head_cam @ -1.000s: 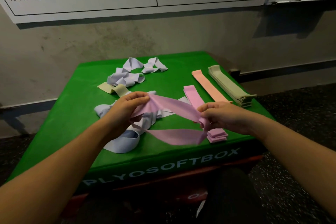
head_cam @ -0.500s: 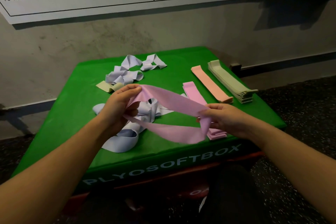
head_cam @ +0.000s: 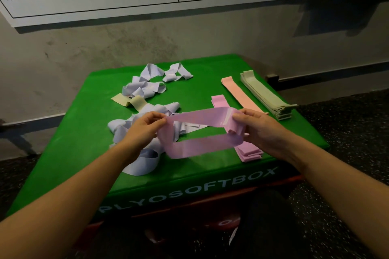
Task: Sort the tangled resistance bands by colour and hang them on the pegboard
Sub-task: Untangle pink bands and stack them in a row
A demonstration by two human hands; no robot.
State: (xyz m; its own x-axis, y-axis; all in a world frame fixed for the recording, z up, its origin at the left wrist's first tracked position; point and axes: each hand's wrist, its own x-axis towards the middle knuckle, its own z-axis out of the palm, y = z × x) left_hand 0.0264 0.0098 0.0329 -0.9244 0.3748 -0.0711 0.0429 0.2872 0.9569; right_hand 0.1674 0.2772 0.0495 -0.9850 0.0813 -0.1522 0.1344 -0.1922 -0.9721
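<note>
1. Showing two bare forearms, reaching in from the lower left and lower right corners.
2. Wearing no sleeves anywhere along the visible arms.
3. Wearing no gloves on the left hand [head_cam: 145,130] or the right hand [head_cam: 261,130].
4. Wearing no watch, bracelet or rings on the visible wrists and fingers.
5. Keeping fingernails short and unpainted where visible.

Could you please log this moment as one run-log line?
left hand: pinches pink band | right hand: grips it | above green box
</note>
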